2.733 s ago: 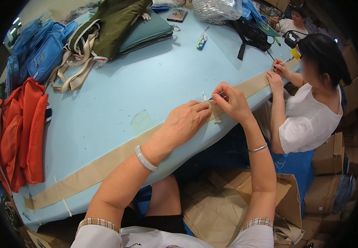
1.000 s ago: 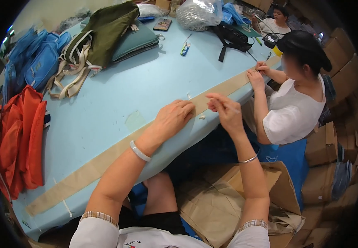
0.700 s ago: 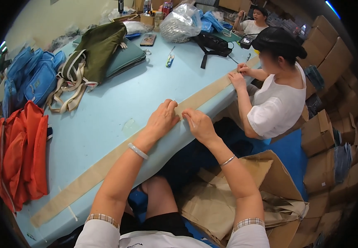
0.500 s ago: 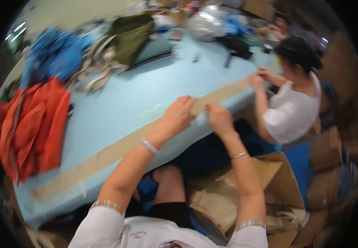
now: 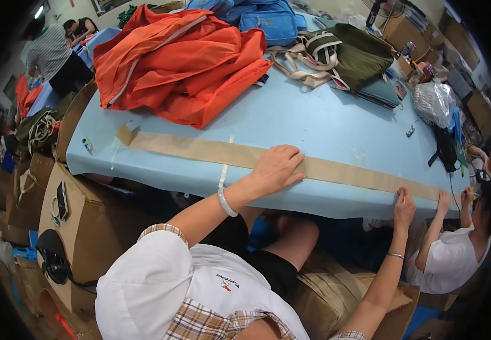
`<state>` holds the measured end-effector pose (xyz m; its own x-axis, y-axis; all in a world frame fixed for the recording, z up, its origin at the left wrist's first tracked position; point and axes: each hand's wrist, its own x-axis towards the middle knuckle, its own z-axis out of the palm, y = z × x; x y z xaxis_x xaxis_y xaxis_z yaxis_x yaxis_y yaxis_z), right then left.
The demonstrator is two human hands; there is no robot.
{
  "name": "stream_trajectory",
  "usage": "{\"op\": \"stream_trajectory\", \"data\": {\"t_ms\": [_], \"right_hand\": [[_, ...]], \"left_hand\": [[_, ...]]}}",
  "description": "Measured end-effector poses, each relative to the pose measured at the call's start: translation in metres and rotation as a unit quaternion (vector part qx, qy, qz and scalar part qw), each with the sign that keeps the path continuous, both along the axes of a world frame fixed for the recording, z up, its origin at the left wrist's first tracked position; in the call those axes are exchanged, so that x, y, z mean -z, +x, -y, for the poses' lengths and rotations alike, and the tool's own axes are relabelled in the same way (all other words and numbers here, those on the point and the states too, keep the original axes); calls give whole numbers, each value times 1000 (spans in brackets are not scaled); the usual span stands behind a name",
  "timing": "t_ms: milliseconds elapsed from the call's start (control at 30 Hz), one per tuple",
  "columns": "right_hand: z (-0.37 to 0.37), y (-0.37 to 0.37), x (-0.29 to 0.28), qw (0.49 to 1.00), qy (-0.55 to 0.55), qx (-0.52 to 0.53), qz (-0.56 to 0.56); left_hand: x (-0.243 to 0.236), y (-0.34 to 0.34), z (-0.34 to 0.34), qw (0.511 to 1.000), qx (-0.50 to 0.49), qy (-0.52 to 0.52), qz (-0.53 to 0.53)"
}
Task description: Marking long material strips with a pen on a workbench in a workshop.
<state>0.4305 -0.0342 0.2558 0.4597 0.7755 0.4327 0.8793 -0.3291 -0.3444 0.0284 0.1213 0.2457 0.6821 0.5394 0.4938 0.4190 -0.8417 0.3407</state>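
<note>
Since the earlier frame, the left hand (image 5: 278, 167) has shifted toward the left end of the pale blue cloth-covered table (image 5: 313, 127), leaving the right hand (image 5: 404, 208), which was close beside it, well apart. The view has swung left.

The long, narrow, flat tan strip (image 5: 200, 149) lies along the table's near edge, running from near the left corner toward the right end. The left hand rests palm down across its middle portion, fingers extended, thumb apart, not gripping. The right hand is at the strip's near edge, farther right, fingers drawn together; whether anything is pinched there cannot be told. A co-worker's hand (image 5: 443, 202) is at the strip's right end.

Writing: the wearer's white shirt (image 5: 160, 277) bears small dark lettering with a small coloured emblem on the chest. The blue fabric bag (image 5: 269, 24) at the far edge carries a pale mark too small to read.

Condition of strip: plain, matt, even in colour, with straight long sides; a darker tan flap (image 5: 124, 135) stands at its left end. A narrow white band (image 5: 222, 177) shows on both sides of it, left of the left hand. Crumpled orange-red fabric (image 5: 183, 65) is heaped beyond the strip toward the far edge.
</note>
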Motion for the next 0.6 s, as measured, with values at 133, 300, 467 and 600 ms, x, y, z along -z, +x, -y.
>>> {"op": "stream_trajectory", "data": {"t_ms": [133, 300, 467, 600], "right_hand": [[-4, 5, 9, 1000, -4, 13, 12], [-2, 3, 6, 998, -1, 23, 53], [12, 13, 7, 995, -38, 77, 53], [-8, -42, -6, 995, 79, 14, -58]], "left_hand": [[6, -4, -1, 999, -2, 26, 34], [0, 0, -5, 998, 9, 25, 53], [-5, 21, -4, 994, 33, 42, 97], [-41, 9, 11, 989, 53, -23, 139]]}}
